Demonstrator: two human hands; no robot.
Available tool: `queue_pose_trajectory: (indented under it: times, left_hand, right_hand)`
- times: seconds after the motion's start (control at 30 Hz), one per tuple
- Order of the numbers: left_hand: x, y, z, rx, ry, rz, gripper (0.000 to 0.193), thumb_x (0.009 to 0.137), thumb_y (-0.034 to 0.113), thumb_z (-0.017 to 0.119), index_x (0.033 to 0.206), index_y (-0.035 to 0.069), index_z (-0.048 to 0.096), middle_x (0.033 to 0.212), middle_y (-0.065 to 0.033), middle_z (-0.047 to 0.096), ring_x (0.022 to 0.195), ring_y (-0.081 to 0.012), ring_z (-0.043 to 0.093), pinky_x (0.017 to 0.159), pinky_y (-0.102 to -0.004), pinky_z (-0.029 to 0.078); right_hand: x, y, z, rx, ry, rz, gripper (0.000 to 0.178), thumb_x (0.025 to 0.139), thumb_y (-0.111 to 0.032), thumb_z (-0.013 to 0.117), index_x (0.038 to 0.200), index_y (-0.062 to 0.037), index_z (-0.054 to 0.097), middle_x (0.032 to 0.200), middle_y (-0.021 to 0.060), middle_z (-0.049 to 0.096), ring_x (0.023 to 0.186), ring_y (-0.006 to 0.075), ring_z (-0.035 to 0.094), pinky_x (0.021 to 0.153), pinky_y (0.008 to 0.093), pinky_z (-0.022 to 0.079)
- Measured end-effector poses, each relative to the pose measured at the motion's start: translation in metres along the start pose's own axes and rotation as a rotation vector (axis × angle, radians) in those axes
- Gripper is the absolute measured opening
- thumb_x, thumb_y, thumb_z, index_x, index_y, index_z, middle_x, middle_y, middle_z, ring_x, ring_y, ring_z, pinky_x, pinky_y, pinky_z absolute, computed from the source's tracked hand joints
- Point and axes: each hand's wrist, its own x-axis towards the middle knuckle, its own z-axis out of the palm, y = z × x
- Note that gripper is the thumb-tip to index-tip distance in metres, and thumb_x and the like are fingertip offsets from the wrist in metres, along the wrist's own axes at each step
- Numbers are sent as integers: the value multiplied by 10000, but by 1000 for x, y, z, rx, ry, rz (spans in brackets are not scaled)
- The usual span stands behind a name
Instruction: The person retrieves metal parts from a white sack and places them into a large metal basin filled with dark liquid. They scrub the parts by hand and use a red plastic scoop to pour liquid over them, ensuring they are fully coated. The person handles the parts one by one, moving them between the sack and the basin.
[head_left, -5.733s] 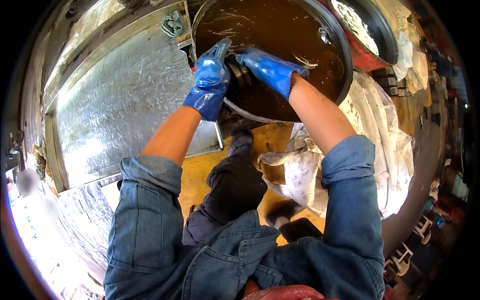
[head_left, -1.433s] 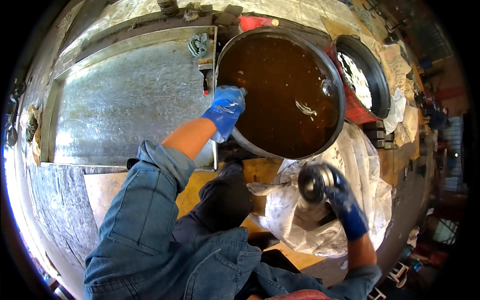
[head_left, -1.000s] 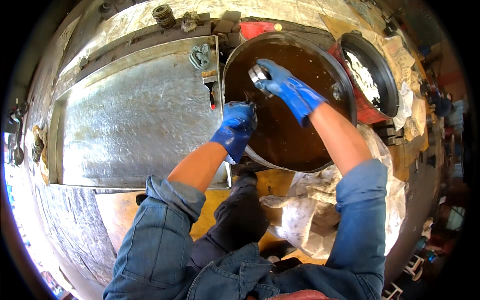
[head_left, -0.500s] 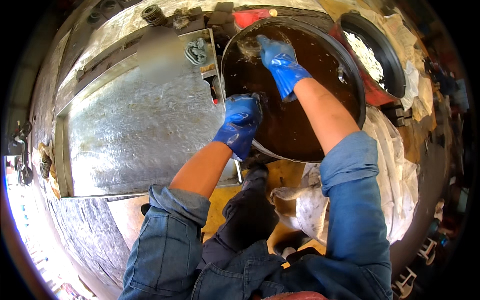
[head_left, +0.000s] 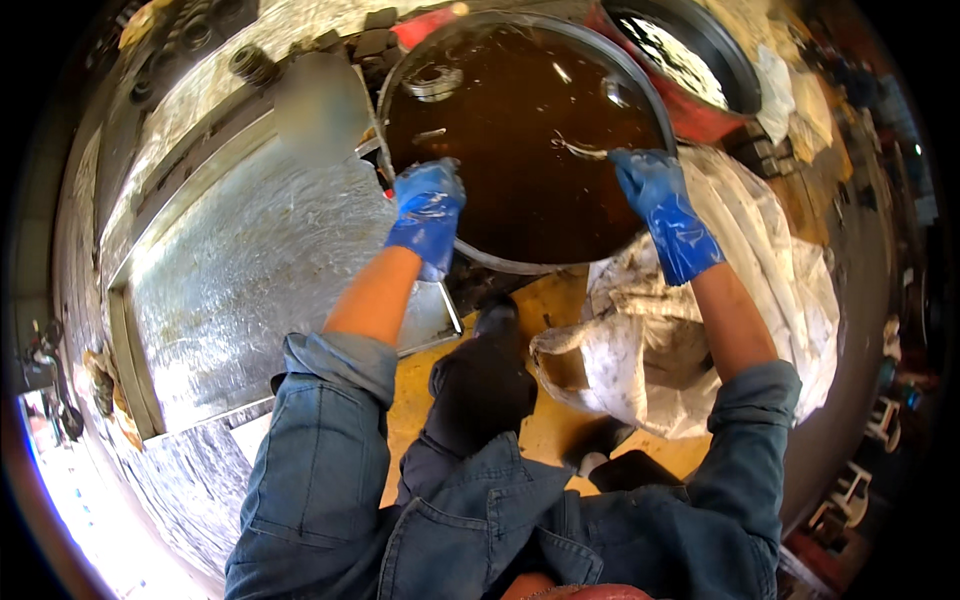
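Observation:
A wide round tub (head_left: 668, 112) of dark brown liquid (head_left: 510, 190) stands in front of me. Blue rubber gloves cover both my hands. At the tub's left rim, my left hand (head_left: 430, 205) is closed, its fingers curled; whatever they grip is hidden. My right hand (head_left: 662, 200) is over the right side, fingers curled together by the rim. A thin shiny streak (head_left: 583, 150) lies at its fingertips; I cannot tell whether it is a held part or a ripple. Near the far left of the liquid shows a pale ring-like shape (head_left: 435, 84).
A shallow metal tray (head_left: 260, 270) lies left of the tub, a brush (head_left: 370, 150) partly seen between them. Back right is a red-and-black tub (head_left: 705, 122) with whitish contents. A stained white sack (head_left: 770, 260) lies at right. Coiled rings (head_left: 254, 66) stand behind the tray.
My right hand has moved from the far middle of the liquid to the tub's right side, nearer me. My left hand has shifted slightly left in view. The whole view has turned and shifted.

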Motion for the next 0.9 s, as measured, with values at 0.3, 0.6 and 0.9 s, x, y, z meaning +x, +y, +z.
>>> queue_pose_trajectory:
  times: [0.3, 0.6, 0.9]
  left_hand:
    - [5, -6, 19, -48, -92, 78, 330, 952, 288, 624, 1210, 115, 735, 1061, -178, 758, 951, -337, 737, 862, -426, 573]
    - [30, -53, 52, -225, -140, 92, 380, 948, 238, 634, 1255, 25, 707, 1121, -180, 761, 982, -275, 745, 894, -352, 560]
    - [31, -105, 50, -275, -236, 22, 390, 957, 200, 666, 1303, 21, 680, 1156, -155, 755, 1027, -206, 725, 932, -318, 555]
  right_hand:
    - [-160, 27, -19, -4, 13, 165, 260, 975, -219, 631, 1180, -80, 712, 1106, 151, 745, 1025, 357, 703, 915, 454, 554]
    - [-359, -9, -38, 252, -430, 743, 113, 950, -234, 647, 936, -152, 725, 847, 103, 733, 769, 327, 702, 742, 432, 568]
    - [-444, 92, 118, -109, -628, 937, 392, 930, -395, 647, 1150, -72, 679, 1044, 155, 734, 956, 326, 705, 819, 443, 565]
